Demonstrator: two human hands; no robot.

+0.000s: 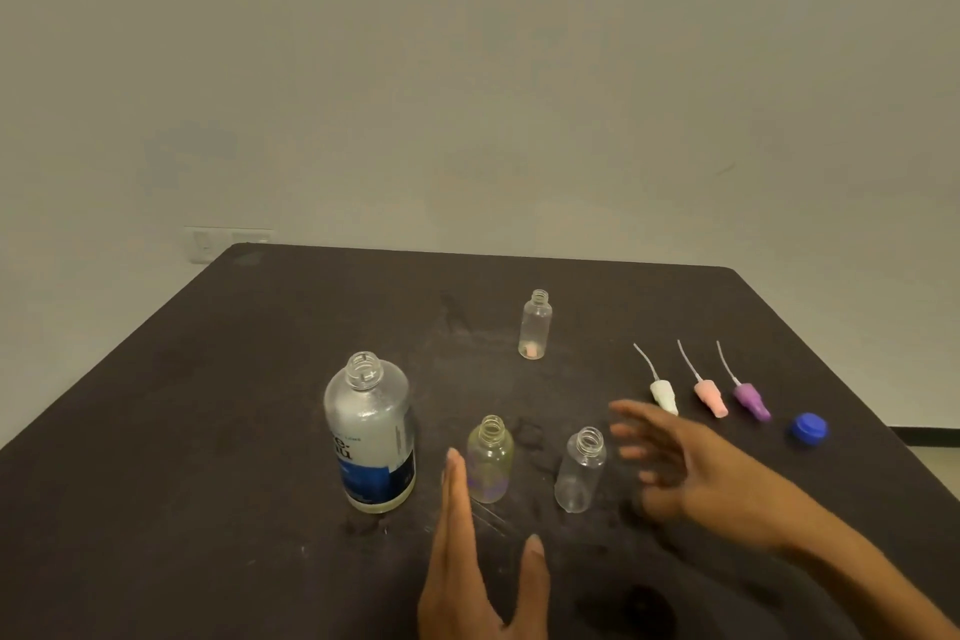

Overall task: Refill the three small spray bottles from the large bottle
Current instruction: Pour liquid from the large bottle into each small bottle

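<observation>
on the dark desk [260, 405], set against a pale wall, the large bottle [370, 434] stands upright and uncapped, left of centre, with a blue and white label on its lower half. just to its right stand two small spray bottles, both clear, upright and open at the neck: the near-left small bottle [490, 458], faintly yellowish, and the near-right small bottle [580, 469]. the third small bottle [535, 324] stands apart, further back on the desk, also open, with something small and pinkish at its bottom.

off to the right, three spray tops lie on their sides in a row, each with a thin dip tube pointing away: a white spray top [664, 396], a pink spray top [711, 398] and a purple spray top [751, 401]. beyond them, well apart from the bottles, lies a blue cap [808, 429].

the left hand [480, 572] comes up from the lower edge, its grip open and holding nothing, fingers straight and thumb spread, with the fingertips just beside the near-left small bottle; whether they touch it is not clear. the right hand [691, 468] reaches in from the lower right, blurred, its grip open with fingers spread and empty, close to the right of the near-right small bottle and just in front of the white spray top.
</observation>
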